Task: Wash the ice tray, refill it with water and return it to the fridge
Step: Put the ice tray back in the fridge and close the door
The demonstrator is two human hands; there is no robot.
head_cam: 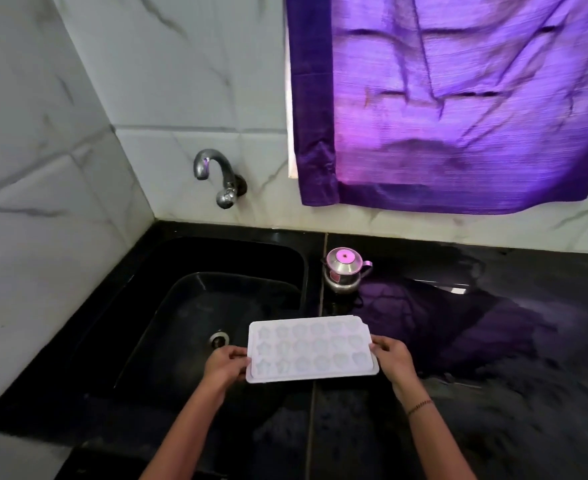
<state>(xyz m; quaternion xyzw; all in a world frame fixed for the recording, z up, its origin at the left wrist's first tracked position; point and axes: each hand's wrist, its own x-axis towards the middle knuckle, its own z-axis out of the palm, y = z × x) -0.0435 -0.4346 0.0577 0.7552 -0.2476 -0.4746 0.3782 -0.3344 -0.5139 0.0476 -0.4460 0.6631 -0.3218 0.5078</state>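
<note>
Hands' grip closed on ice tray [311, 348] ends, left hand [226, 365], right hand [394, 360]

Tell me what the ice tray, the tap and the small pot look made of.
Ice tray: likely plastic, matt white, with moulded shaped pockets. Tap: metal, seemingly chrome-plated, going by its bright mirror-like highlights. Small pot: probably polished steel, since it reflects its surroundings; the pink knob's material is unclear.

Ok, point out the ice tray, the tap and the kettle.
ice tray [311, 351]: head view, middle of its moulded top face.
tap [216, 168]: head view, curve of the spout.
kettle [344, 263]: head view, its domed lid.
</note>
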